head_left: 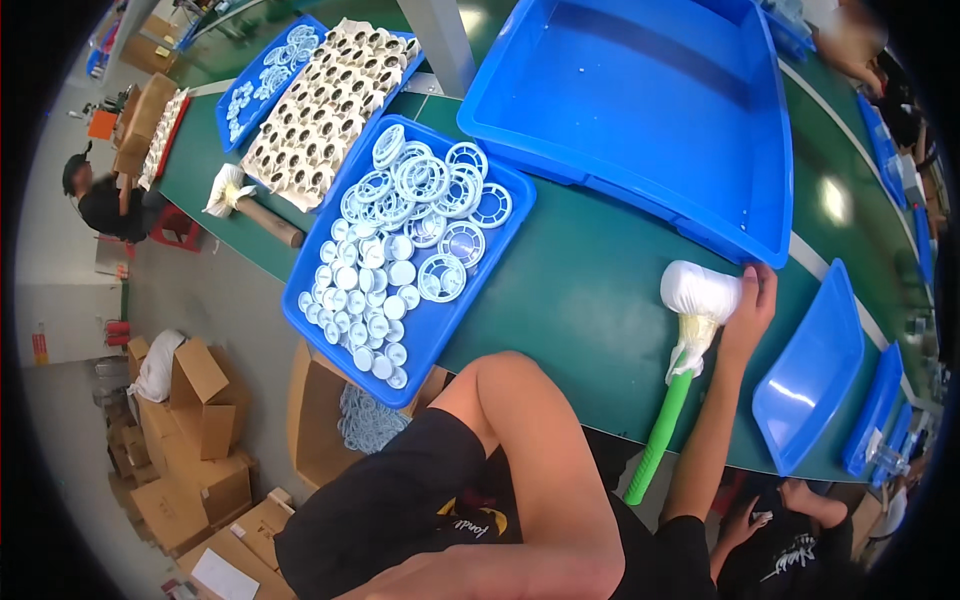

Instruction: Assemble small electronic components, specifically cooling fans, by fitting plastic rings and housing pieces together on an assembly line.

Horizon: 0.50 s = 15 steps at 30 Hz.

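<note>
My right hand point(752, 312) reaches to the near right corner of a large blue bin point(640, 215), fingers extended and fingertips at its lower edge. Right beside that hand lies a mallet point(700, 292) with a white cloth-wrapped head and a green handle that juts past the table edge. My left arm point(545, 455) is sharply bent, its elbow toward the table; the left hand does not show. Near the elbow, a blue tray point(465, 325) holds many pale blue slotted rings point(425, 180) and small round caps point(375, 300).
Left of the tray are an egg-carton-like tray point(325, 115) with dark pieces, another blue tray point(240, 105) and a wooden-handled mallet point(265, 215). Blue trays point(815, 365) stand at right. Cardboard boxes point(205, 400) sit on the floor at left. Other people point(790, 550) work nearby.
</note>
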### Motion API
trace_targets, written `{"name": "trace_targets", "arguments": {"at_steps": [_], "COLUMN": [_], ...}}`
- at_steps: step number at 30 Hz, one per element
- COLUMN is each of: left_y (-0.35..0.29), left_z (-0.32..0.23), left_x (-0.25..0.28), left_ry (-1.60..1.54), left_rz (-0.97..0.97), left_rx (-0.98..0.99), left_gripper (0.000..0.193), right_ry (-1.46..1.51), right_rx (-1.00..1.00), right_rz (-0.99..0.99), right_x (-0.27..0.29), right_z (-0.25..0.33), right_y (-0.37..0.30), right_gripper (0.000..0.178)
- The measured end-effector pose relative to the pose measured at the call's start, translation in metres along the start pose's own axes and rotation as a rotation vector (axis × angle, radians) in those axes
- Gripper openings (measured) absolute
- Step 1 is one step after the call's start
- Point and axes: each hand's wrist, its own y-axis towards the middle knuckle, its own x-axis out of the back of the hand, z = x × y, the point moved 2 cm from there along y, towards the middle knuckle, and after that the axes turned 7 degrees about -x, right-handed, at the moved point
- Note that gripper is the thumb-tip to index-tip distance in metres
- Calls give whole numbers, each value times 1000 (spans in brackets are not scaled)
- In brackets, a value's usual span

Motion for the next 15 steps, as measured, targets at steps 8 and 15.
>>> {"name": "trace_targets", "arguments": {"at_steps": [8,15], "left_y": [-9,-7], "left_z": [-16,-12], "left_x": [7,7], "left_ry": [-159,-302], "left_rz": [-329,-627], "left_rx": [-150,-247], "left_gripper": [29,28], "right_ry": [50,59], "right_rx": [-41,-40], "right_rz": [60,52], "right_x": [3,4], "right_z": [-6,-10], "right_y": [7,10], "right_gripper": [29,31]}}
